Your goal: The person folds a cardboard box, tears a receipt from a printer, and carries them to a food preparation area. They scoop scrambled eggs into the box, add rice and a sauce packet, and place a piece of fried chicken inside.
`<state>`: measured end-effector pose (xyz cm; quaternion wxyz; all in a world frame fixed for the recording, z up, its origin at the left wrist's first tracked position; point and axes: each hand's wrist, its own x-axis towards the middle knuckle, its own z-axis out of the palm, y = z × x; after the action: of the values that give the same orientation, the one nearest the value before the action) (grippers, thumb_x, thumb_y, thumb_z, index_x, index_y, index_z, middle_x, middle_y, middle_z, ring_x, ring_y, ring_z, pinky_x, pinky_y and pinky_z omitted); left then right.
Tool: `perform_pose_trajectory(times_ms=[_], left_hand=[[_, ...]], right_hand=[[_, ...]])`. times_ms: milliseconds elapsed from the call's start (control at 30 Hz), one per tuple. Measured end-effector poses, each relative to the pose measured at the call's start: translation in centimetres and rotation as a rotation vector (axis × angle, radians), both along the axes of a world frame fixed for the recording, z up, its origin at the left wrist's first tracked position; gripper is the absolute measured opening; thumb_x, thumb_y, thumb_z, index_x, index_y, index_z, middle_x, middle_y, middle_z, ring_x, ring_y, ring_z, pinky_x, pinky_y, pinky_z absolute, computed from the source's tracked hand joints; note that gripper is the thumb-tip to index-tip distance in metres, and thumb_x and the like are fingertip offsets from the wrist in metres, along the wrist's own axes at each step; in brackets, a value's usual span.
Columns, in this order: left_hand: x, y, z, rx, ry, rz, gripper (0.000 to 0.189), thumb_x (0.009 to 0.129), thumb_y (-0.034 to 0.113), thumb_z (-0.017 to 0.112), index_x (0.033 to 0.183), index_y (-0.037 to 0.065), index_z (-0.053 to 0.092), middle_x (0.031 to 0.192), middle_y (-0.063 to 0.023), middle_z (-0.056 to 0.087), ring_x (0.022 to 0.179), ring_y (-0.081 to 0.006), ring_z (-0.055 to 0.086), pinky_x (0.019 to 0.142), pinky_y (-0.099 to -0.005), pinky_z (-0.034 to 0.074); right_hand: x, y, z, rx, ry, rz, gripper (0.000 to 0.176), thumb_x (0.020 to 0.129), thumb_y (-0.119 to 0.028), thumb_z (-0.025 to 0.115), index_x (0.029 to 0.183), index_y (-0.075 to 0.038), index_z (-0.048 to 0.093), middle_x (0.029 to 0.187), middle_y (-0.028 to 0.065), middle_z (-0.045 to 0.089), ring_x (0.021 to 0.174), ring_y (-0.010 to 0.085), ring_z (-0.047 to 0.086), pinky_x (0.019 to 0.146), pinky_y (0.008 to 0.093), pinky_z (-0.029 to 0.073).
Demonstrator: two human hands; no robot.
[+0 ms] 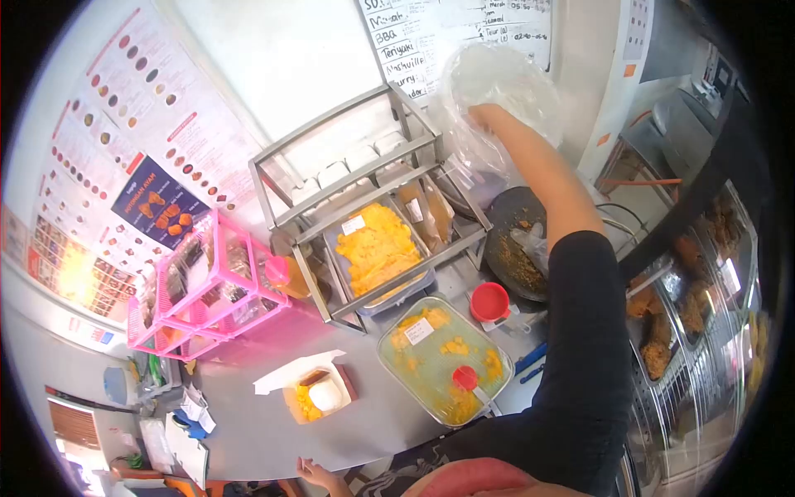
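Note:
My right hand [490, 118] reaches far forward to a large clear plastic bag [517, 74] against the wall. Its fingers are bent together at the bag, and I cannot tell what is between them. Low in the view, my left hand [313, 473] is by the counter's near edge, holding nothing, fingers apart. An open takeaway box [348, 388] on the counter holds a white rounded mound [325, 396], yellow food [307, 406] and a brown piece. To its right lies a clear tub [389, 364] of yellow food, with a red measuring scoop [465, 378] in it.
A metal rack [344, 316] holds a tray of yellow food [377, 248]. Pink baskets [219, 286] with packets stand left. Under my right arm are a dark bowl of brown crumbs [515, 263] and a red cup [489, 302]. Fried pieces [657, 348] fill a display case at right.

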<state>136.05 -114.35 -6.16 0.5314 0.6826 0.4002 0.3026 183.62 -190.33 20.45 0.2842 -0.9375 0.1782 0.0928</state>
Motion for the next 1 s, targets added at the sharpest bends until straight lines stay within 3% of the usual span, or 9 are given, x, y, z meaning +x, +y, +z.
perform_pose_trajectory(times_ms=[100,300,400,533,633,833,1000], left_hand=[[-1.1,-0.8,0.6,-0.002,0.0,0.089,0.026,0.087,0.009,0.045,0.11,0.0,0.053,0.093,-0.0135,0.056,0.078,-0.0223,0.051,0.066,-0.0349,0.043],[-0.4,-1.0,0.1,0.01,0.003,0.011,0.031,0.087,0.022,0.045,0.114,0.007,0.047,0.09,-0.0068,0.049,0.08,-0.0154,0.046,0.065,-0.029,0.037],[1.1,-3.4,3.4,0.015,0.001,0.001,0.028,0.088,0.019,0.044,0.113,0.008,0.048,0.088,-0.0056,0.05,0.075,-0.0135,0.046,0.061,-0.0256,0.036],[1.7,-4.1,4.7,0.032,0.013,-0.005,0.027,0.086,0.016,0.046,0.113,0.01,0.05,0.087,-0.0028,0.05,0.068,-0.0087,0.043,0.055,-0.0214,0.033],[2.1,-3.6,4.3,0.012,-0.014,0.004,0.03,0.084,0.014,0.048,0.115,0.011,0.05,0.086,-0.0013,0.051,0.061,-0.0062,0.04,0.051,-0.0195,0.031],[3.5,-7.3,7.5,0.004,-0.046,-0.104,0.027,0.088,0.018,0.046,0.113,0.009,0.049,0.085,-0.0004,0.048,0.069,-0.0062,0.04,0.058,-0.0201,0.032],[9.4,-13.5,11.7,0.089,-0.177,-0.457,0.028,0.089,0.02,0.047,0.113,0.005,0.048,0.086,-0.0012,0.048,0.07,-0.0073,0.042,0.06,-0.0208,0.034]], right_hand=[[0.6,-0.1,-1.8,-0.149,-0.028,0.165,0.036,0.084,-0.028,0.047,0.11,-0.004,0.054,0.105,0.0156,0.059,0.093,0.0286,0.057,0.078,0.0388,0.045],[1.7,-0.6,-5.8,-0.669,-0.276,0.517,0.032,0.084,-0.029,0.047,0.101,-0.003,0.057,0.099,0.0158,0.059,0.089,0.0291,0.057,0.074,0.0387,0.046],[3.3,-1.0,-6.3,-0.877,-0.394,0.627,0.031,0.084,-0.029,0.047,0.096,-0.003,0.058,0.097,0.016,0.059,0.086,0.0293,0.057,0.072,0.0386,0.046],[3.3,-1.0,-5.1,-0.993,-0.455,0.647,0.03,0.084,-0.029,0.048,0.09,-0.003,0.06,0.093,0.0161,0.06,0.083,0.0297,0.057,0.07,0.0385,0.047],[1.6,-0.1,-1.6,-0.934,-0.402,0.508,0.025,0.079,-0.025,0.057,0.086,-0.002,0.062,0.09,0.015,0.062,0.075,0.031,0.057,0.066,0.0343,0.046],[-0.2,-2.6,3.4,0.303,-0.976,-0.042,0.023,0.079,-0.026,0.064,0.084,-0.003,0.064,0.072,0.0034,0.061,0.065,0.0145,0.055,0.058,0.0279,0.044],[-10.2,3.5,10.5,0.612,-1.07,-0.161,0.024,0.08,-0.03,0.064,0.088,-0.007,0.063,0.075,-0.0002,0.059,0.067,0.0077,0.053,0.06,0.0248,0.044]])
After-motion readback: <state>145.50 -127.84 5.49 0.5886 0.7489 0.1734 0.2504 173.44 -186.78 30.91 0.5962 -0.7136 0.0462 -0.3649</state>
